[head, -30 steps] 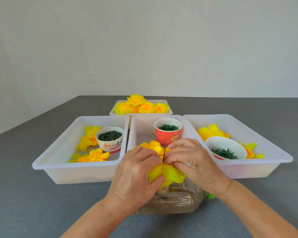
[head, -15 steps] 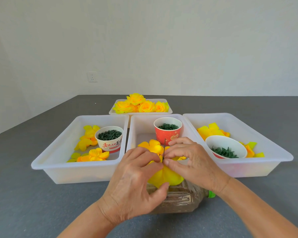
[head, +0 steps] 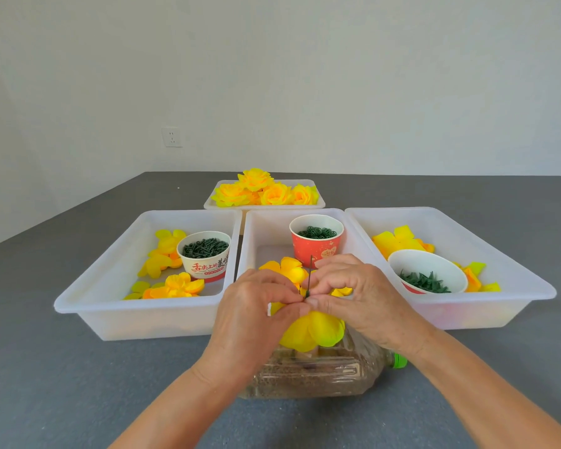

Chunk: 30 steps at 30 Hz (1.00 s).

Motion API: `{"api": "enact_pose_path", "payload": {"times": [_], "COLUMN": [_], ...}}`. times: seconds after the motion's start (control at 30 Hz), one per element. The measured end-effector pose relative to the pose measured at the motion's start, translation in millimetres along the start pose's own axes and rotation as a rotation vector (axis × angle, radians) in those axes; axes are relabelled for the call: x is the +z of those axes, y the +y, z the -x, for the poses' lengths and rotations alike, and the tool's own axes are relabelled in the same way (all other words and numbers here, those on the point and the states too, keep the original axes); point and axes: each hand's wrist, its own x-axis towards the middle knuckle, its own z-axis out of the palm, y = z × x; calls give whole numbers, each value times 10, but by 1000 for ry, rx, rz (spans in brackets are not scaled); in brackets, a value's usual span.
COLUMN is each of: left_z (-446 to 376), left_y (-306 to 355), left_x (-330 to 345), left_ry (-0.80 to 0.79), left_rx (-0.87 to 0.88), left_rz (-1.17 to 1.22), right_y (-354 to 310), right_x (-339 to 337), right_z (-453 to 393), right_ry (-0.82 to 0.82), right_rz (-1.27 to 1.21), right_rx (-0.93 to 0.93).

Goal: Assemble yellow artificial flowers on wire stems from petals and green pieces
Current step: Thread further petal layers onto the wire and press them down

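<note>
1. Head view, 6 o'clock: left hand and right hand meeting fingertip to fingertip, both curled and pinching at the base of a thin dark wire stem standing nearly upright between them.
2. Just below the pinch: yellow petal layer, threaded on the stem, edges tinged green, drooping over a clear plastic bottle lying on its side with a green cap pointing toward 3 o'clock.
3. Behind the hands, at centre: white middle tray holding loose yellow petals and a red paper cup filled with small green rings.
4. At 9 o'clock: white left tray with yellow-orange petal pieces and a white printed cup full of dark green pieces.
5. At 3 o'clock: white right tray with flat yellow petals and a white bowl holding green spiky calyx pieces.
6. At 12 o'clock, farther back: small white tray heaped with finished yellow flowers.
7. Underneath everything: grey table; beyond it a pale wall with a white socket at about 10 o'clock.
</note>
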Motion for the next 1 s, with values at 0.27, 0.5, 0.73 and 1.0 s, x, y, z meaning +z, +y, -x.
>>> {"api": "enact_pose_path", "payload": {"times": [0.27, 0.5, 0.73, 1.0], "left_z": [-97, -115, -61, -45], "left_y": [7, 45, 55, 1], "left_x": [-48, -75, -31, 38], "left_ry": [-130, -148, -34, -49], "left_rx": [138, 92, -77, -187], "left_rz": [-152, -106, 45, 284], "right_y": [84, 57, -35, 50], "right_x": [71, 56, 12, 49], "right_z": [14, 48, 72, 78], "right_ry": [-2, -22, 22, 94], "right_rz": [-86, -201, -161, -268], "right_rx": [2, 97, 59, 111]}}
